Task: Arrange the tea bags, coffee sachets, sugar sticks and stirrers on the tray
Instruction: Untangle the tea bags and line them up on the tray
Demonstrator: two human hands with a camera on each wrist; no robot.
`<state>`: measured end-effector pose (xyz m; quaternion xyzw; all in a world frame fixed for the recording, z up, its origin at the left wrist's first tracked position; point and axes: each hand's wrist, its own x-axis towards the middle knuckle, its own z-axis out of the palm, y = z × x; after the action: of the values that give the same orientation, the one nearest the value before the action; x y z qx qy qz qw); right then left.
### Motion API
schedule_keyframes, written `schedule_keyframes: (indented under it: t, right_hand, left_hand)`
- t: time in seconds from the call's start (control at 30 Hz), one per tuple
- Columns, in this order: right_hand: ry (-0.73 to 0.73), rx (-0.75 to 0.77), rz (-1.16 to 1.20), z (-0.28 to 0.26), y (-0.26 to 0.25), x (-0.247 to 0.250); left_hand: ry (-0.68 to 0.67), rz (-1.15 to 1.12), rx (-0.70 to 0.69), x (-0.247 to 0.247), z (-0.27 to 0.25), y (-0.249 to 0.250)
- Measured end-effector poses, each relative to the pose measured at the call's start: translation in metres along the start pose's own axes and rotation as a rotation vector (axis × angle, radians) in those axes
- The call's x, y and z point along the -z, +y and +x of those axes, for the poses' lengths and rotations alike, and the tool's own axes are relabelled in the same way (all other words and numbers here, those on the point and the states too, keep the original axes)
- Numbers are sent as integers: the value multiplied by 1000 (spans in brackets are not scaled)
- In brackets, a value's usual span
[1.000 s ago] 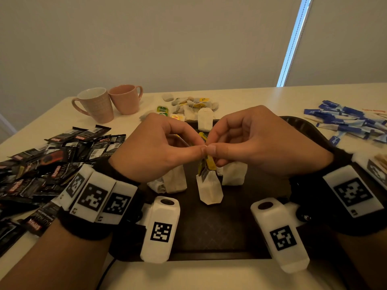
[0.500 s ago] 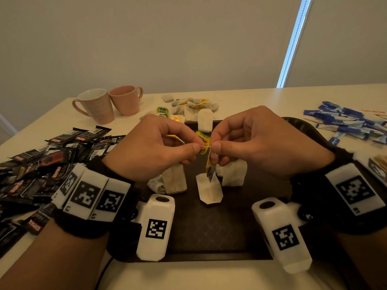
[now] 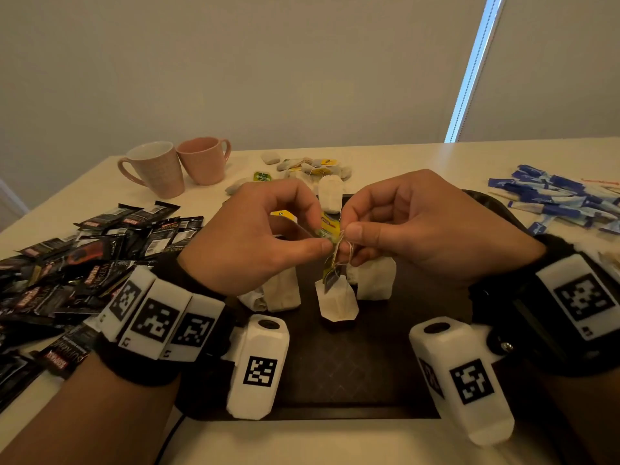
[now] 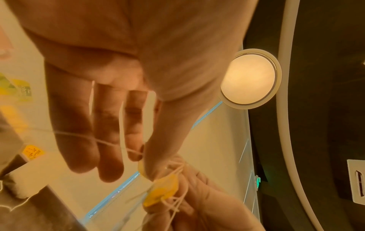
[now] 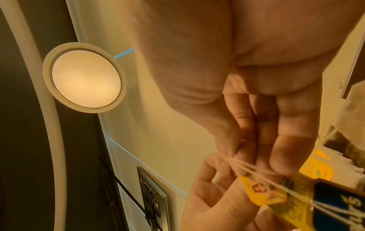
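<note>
Both hands hover over the dark tray (image 3: 352, 374). My left hand (image 3: 322, 236) pinches a yellow tea-bag tag (image 3: 330, 228) between thumb and forefinger. My right hand (image 3: 347, 229) pinches the tangled white strings (image 3: 345, 250) beside it. A white tea bag (image 3: 337, 302) dangles from those strings low over the tray; whether it touches the tray I cannot tell. More tea bags (image 3: 281, 290) (image 3: 374, 278) stand on the tray under the hands. In the left wrist view the thumb (image 4: 156, 156) presses the yellow tag (image 4: 164, 187). In the right wrist view the strings (image 5: 256, 170) run from the fingertips (image 5: 242, 154).
A heap of black coffee sachets (image 3: 84, 263) covers the table on the left. Blue sugar sticks (image 3: 563, 199) lie at the right. Loose tea bags (image 3: 312, 167) sit behind the tray, and two pink mugs (image 3: 157, 167) (image 3: 204, 159) stand at the back left.
My thumbs, pressed tip to tip a second ago, have drawn slightly apart. The yellow tag and strings now show between them. The hands stay over the same spot of the tray.
</note>
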<state>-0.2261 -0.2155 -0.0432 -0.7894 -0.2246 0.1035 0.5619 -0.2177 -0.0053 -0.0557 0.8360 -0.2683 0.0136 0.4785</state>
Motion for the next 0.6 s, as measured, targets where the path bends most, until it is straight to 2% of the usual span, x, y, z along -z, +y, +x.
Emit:
schedule_keyframes:
  t: [0.13,0.43,0.6]
  right_hand:
    - [1,-6,32,-1,0,0]
    - [7,-16,73,-2,0,0]
    - [5,-28,99,-2,0,0]
  left_hand:
    - [38,10,-43,1,1,-2]
    - [12,99,-54,5,0,-4]
    - [-49,121,-53,6,-2,2]
